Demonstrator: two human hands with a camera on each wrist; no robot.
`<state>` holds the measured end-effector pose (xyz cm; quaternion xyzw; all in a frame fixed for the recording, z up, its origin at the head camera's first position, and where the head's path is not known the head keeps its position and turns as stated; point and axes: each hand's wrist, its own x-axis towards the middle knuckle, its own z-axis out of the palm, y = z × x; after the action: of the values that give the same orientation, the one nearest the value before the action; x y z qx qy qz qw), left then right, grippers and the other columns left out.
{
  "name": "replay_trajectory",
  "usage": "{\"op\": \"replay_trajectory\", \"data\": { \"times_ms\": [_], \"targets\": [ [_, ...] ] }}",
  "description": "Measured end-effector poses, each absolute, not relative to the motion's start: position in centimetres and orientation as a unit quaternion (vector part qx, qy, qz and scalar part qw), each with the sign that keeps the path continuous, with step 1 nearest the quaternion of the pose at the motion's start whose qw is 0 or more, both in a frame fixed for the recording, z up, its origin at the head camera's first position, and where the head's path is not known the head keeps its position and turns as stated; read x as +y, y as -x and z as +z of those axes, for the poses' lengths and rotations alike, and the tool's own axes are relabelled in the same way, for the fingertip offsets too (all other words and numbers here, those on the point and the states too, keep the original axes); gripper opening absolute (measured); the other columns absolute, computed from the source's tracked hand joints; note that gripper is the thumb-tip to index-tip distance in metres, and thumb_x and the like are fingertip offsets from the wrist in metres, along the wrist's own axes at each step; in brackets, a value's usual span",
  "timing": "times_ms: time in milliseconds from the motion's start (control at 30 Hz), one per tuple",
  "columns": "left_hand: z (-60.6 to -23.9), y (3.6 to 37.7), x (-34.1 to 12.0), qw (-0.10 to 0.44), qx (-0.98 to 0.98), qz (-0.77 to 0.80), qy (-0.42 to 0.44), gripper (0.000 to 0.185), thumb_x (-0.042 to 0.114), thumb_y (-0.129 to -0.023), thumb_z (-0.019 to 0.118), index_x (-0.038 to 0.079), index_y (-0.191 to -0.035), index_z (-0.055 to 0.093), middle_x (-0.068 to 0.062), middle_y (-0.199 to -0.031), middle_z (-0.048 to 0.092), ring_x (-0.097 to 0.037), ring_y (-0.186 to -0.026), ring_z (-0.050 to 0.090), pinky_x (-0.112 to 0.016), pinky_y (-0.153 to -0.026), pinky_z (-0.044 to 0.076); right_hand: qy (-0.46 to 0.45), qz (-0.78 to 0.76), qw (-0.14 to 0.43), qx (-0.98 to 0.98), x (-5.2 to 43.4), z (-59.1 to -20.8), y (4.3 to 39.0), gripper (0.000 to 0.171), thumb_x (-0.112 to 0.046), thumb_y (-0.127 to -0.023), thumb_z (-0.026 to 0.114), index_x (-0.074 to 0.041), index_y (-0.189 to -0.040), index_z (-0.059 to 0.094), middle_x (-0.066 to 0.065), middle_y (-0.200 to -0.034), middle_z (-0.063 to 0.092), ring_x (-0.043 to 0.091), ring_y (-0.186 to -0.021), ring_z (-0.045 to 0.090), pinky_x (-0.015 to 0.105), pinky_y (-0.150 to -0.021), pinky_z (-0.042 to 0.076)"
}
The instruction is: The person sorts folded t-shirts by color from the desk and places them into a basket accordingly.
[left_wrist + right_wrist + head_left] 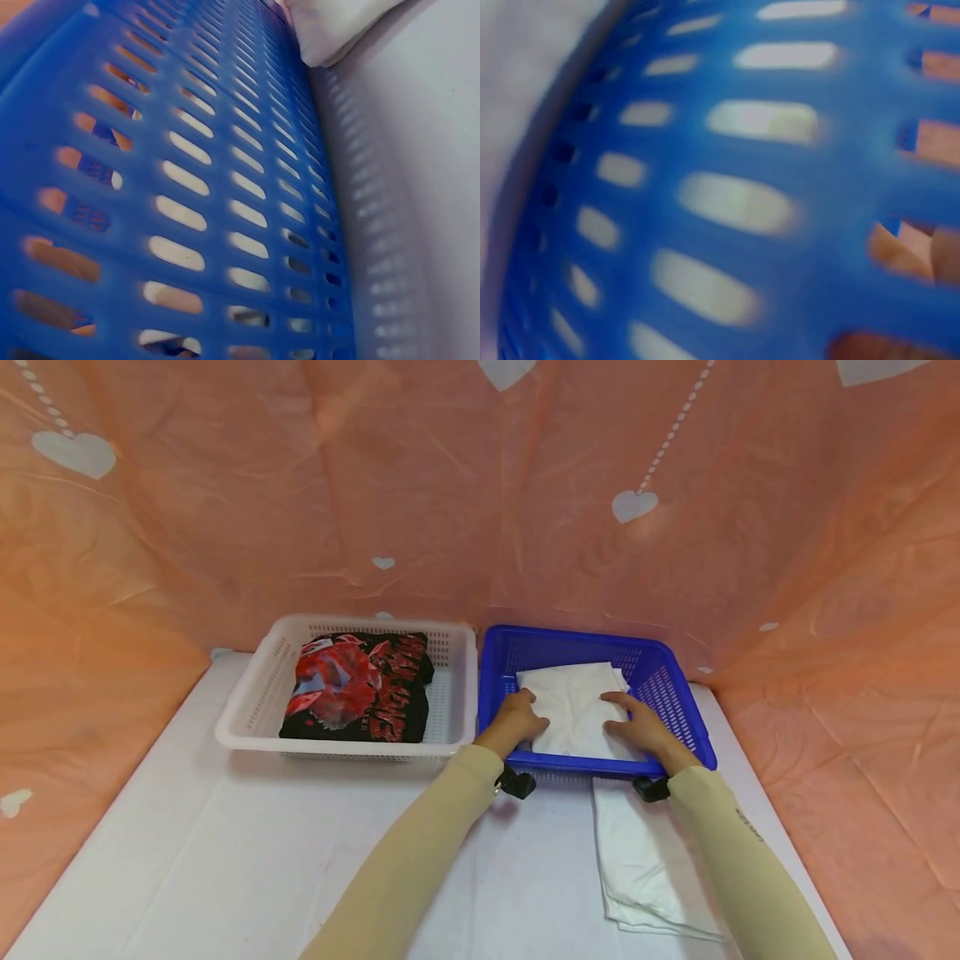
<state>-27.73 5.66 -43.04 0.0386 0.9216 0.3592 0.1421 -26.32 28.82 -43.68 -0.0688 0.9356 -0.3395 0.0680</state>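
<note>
A folded white cloth (573,706) lies inside a blue slotted basket (675,693) on a white table. My left hand (519,720) rests on the cloth's left side and my right hand (637,724) lies flat on its right side, fingers fairly straight. Both wrists reach over the basket's near rim. Each wrist view is filled by the blue basket wall (210,195) (765,195) at very close range; neither hand shows there. A second folded white cloth (641,860) lies on the table just in front of the basket, under my right forearm.
A white slotted basket (255,693) stands left of the blue one and holds a folded black garment with red print (360,687). Orange sheeting with white hearts (633,504) walls the table on three sides. Bare white tabletop (247,852) stretches at the front left.
</note>
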Motion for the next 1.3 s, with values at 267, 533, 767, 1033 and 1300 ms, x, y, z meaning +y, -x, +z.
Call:
{"op": "replay_trajectory", "data": {
  "times_ms": [267, 533, 767, 1033, 1300],
  "targets": [
    [-43.0, 27.3, 5.5, 0.013, 0.869, 0.492, -0.059, 0.045, 0.019, -0.087, 0.066, 0.007, -0.129, 0.057, -0.018, -0.127, 0.056, -0.029, -0.114, 0.057, -0.038, -0.097, 0.047, 0.065, -0.320, 0.066, 0.943, 29.0, -41.4, 24.9, 0.057, -0.021, -0.093, 0.060, -0.004, -0.144, 0.039, 0.033, -0.141, 0.042, 0.049, -0.123, 0.048, 0.058, -0.100, 0.042],
    [-41.6, 23.3, 5.5, -0.034, 0.805, 0.578, -0.133, 0.039, 0.014, -0.087, 0.064, 0.008, -0.125, 0.060, -0.015, -0.120, 0.062, -0.031, -0.106, 0.064, -0.034, -0.088, 0.053, 0.101, -0.330, 0.010, 0.938, 29.4, -39.1, 21.3, 0.051, -0.019, -0.093, 0.063, -0.004, -0.139, 0.045, 0.026, -0.132, 0.054, 0.043, -0.107, 0.061, 0.043, -0.080, 0.056],
    [-41.8, 18.4, 6.3, -0.033, 0.752, 0.632, -0.186, 0.036, 0.015, -0.083, 0.067, 0.011, -0.119, 0.063, -0.009, -0.113, 0.065, -0.020, -0.101, 0.064, -0.025, -0.079, 0.055, 0.134, -0.329, -0.066, 0.932, 30.6, -39.2, 16.9, 0.041, -0.010, -0.089, 0.067, -0.006, -0.129, 0.056, 0.020, -0.117, 0.065, 0.012, -0.092, 0.067, 0.016, -0.072, 0.051],
    [-44.4, 13.8, 7.7, 0.052, 0.743, 0.638, -0.195, 0.037, 0.017, -0.082, 0.068, 0.010, -0.118, 0.064, -0.013, -0.114, 0.065, -0.020, -0.097, 0.064, -0.021, -0.078, 0.052, 0.156, -0.333, -0.077, 0.927, 32.6, -39.8, 11.7, 0.036, -0.001, -0.084, 0.069, -0.004, -0.119, 0.062, -0.009, -0.103, 0.067, -0.008, -0.083, 0.061, 0.017, -0.065, 0.051],
    [-46.6, 11.2, 9.2, 0.157, 0.780, 0.598, -0.090, 0.049, 0.026, -0.076, 0.071, 0.019, -0.123, 0.062, -0.012, -0.113, 0.062, -0.017, -0.088, 0.060, -0.025, -0.074, 0.046, 0.075, -0.291, -0.015, 0.954, 35.7, -42.4, 8.6, 0.037, -0.015, -0.085, 0.072, -0.008, -0.120, 0.062, 0.013, -0.114, 0.067, 0.007, -0.089, 0.065, 0.023, -0.067, 0.052]
  ]
}}
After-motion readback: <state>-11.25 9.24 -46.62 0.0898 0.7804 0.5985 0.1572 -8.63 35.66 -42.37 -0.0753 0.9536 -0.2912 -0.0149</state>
